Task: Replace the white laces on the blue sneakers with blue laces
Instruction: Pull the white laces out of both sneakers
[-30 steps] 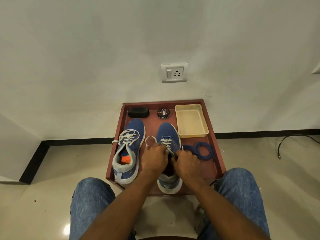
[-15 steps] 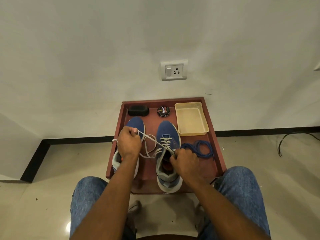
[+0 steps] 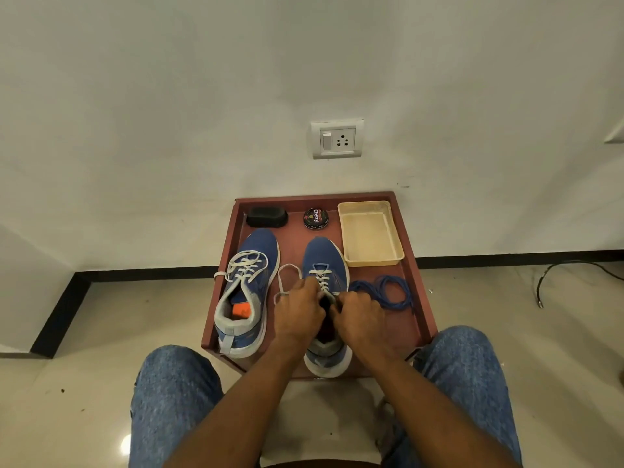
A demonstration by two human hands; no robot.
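Two blue sneakers stand on a red-brown tray (image 3: pixel 420 298), toes toward the wall. The left sneaker (image 3: pixel 246 292) is fully laced in white. The right sneaker (image 3: pixel 324 261) has its white lace (image 3: pixel 287 282) partly pulled out, with a loose loop lying to its left. My left hand (image 3: pixel 297 309) and my right hand (image 3: pixel 361 315) meet over this shoe's upper eyelets, fingers curled and pinching the lace. The shoe's opening is hidden under them. A coil of blue laces (image 3: pixel 388 292) lies on the tray to the right of the shoe.
At the tray's far edge sit a black brush (image 3: pixel 266 217), a round polish tin (image 3: pixel 315 217) and a cream plastic tray (image 3: pixel 369 234). A wall with a socket (image 3: pixel 337 138) rises behind. My knees flank the tray's near edge. A black cable (image 3: pixel 553 275) lies at right.
Half a second ago my left hand was out over the left sneaker, pulling the lace taut. It has come back to the right shoe's eyelets, and the freed lace lies slack.
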